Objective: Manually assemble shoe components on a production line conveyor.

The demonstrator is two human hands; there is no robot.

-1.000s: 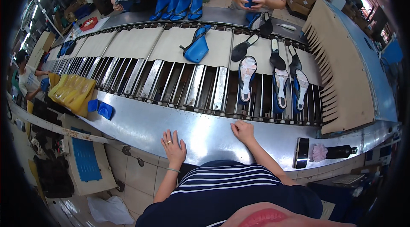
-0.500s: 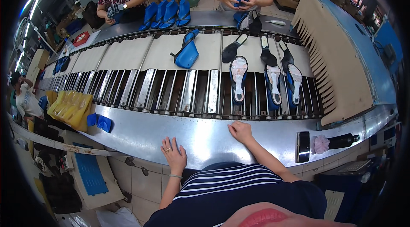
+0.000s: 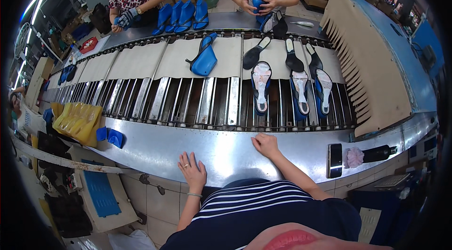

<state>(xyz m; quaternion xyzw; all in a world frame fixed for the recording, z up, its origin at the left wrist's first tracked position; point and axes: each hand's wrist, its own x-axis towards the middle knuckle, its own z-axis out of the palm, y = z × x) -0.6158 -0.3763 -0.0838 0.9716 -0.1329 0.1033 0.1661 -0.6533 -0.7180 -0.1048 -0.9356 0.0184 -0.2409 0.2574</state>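
My left hand (image 3: 192, 171) lies flat on the steel ledge (image 3: 155, 149) in front of me, fingers spread, holding nothing. To its right, my right hand (image 3: 266, 145) rests near the conveyor side of the ledge with its fingers curled in and no object visible in it. Beyond it on the conveyor, upturned sandals on blue lasts (image 3: 261, 85) show pale, whitish undersides. A loose black sole (image 3: 256, 54) lies just past one of them, and two more lie by the others. Farther left, a blue last with black straps (image 3: 204, 57) lies on a cream sheet. Neither hand touches any shoe.
A yellow bundle (image 3: 77, 123) and blue pieces (image 3: 115, 137) sit at the ledge's left end. At its right lie a phone-like black slab (image 3: 334, 160) and a dark bottle (image 3: 376, 155). A fringed machine hood (image 3: 372, 66) covers the conveyor's right end. Two co-workers stand opposite.
Across the conveyor, the co-worker's hands have turned the blue last and lowered it slightly. The other co-worker's gloved hands have shifted a little. My hands have stayed in place.
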